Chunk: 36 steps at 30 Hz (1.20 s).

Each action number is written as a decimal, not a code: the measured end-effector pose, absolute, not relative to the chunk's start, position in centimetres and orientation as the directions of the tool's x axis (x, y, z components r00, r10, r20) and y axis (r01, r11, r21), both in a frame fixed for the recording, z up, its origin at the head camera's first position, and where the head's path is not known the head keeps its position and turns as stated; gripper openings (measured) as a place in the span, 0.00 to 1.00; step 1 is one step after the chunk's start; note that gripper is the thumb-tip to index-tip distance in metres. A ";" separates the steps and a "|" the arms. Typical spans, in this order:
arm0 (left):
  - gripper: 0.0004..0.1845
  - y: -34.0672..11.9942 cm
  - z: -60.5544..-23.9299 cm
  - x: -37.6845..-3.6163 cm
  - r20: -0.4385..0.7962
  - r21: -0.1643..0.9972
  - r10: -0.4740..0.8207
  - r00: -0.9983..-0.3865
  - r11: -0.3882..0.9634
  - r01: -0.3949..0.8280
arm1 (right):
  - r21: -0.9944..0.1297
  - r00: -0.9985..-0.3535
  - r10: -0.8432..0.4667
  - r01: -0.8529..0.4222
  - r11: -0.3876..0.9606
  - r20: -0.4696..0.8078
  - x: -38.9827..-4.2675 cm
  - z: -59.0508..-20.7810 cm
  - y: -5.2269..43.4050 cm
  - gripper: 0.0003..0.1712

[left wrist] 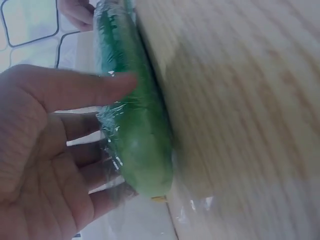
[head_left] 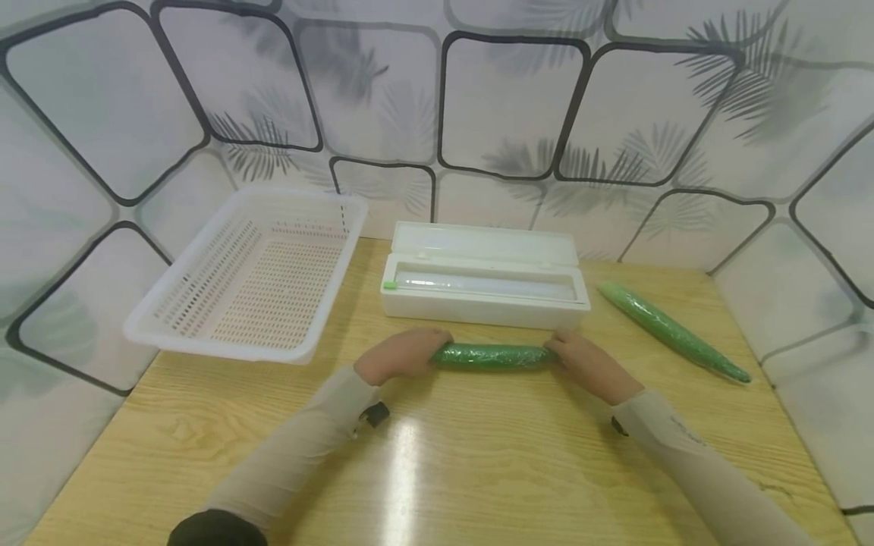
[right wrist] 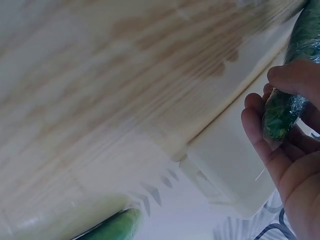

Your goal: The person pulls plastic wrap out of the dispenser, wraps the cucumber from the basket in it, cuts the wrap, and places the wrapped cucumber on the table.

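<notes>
A cucumber (head_left: 492,356) in clear cling film lies crosswise in front of the white box. My left hand (head_left: 410,354) holds its left end; in the left wrist view the thumb rests on the film and the fingers curl behind the pale tip (left wrist: 147,165). At the other end, my right hand (head_left: 589,364) grips the darker, narrow tip (right wrist: 280,117) between thumb and fingers. Loose film sticks out past the pale end. To the right lies a second wrapped cucumber (head_left: 676,334), apart from both hands.
Behind the cucumber stands a white cling film box (head_left: 485,309), its lid raised, with a film roll (head_left: 485,285) and a green slider (head_left: 390,285) inside. A white plastic basket (head_left: 307,353) sits at the left. Patterned walls (head_left: 512,106) enclose the wooden table (head_left: 505,470).
</notes>
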State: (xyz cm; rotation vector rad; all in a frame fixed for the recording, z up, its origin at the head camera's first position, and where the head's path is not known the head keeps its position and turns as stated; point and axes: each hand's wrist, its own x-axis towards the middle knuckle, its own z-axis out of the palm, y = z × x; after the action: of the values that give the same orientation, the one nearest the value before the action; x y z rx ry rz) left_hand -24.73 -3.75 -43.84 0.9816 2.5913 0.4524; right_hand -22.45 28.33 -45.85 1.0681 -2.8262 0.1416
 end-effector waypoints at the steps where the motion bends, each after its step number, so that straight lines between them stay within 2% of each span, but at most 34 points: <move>1: 0.24 -3.8 -43.9 -24.7 -0.182 0.391 0.680 -0.710 0.713 0.582 | -0.045 -0.746 -0.651 -0.661 0.749 0.140 -22.5 -45.8 28.3 0.13; 3: 0.27 -3.8 -44.1 -24.6 -0.153 0.357 0.679 -0.718 0.716 0.600 | -0.043 -0.748 -0.649 -0.659 0.751 0.140 -22.4 -45.8 28.3 0.13; 6: 0.25 -3.8 -44.3 -24.5 -0.098 0.330 0.682 -0.724 0.709 0.623 | -0.034 -0.749 -0.646 -0.656 0.754 0.148 -22.4 -45.8 28.3 0.13; 12: 0.22 -4.0 -43.9 -24.5 -0.083 0.368 0.681 -0.727 0.699 0.613 | -0.044 -0.768 -0.619 -0.633 0.773 0.167 -22.3 -45.8 28.3 0.15; 16: 0.14 -4.0 -43.6 -24.5 -0.112 0.416 0.679 -0.726 0.695 0.586 | -0.079 -0.790 -0.599 -0.611 0.788 0.132 -22.2 -45.9 28.4 0.17; 20: 0.07 -4.0 -43.6 -24.5 -0.127 0.435 0.684 -0.718 0.689 0.580 | -0.083 -0.776 -0.617 -0.628 0.774 0.131 -22.1 -46.1 28.4 0.18; 29: 0.23 -4.6 -43.9 -24.2 -0.192 0.530 0.646 -0.739 0.702 0.476 | -0.035 -0.678 -0.696 -0.722 0.691 0.237 -22.0 -45.5 27.1 0.25; 33: 0.24 -5.1 -43.9 -24.3 -0.166 0.504 0.669 -0.724 0.689 0.521 | -0.023 -0.669 -0.701 -0.727 0.686 0.247 -22.0 -45.5 26.7 0.24; 36: 0.29 -6.1 -43.6 -24.7 -0.141 0.458 0.658 -0.740 0.706 0.541 | -0.031 -0.672 -0.697 -0.725 0.688 0.251 -22.0 -45.5 26.5 0.23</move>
State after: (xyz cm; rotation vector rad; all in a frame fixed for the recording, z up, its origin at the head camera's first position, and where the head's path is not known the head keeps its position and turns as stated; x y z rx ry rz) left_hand -24.65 -6.11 -43.61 0.9455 2.6209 0.5681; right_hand -22.02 26.49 -45.47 1.1451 -2.6806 0.1886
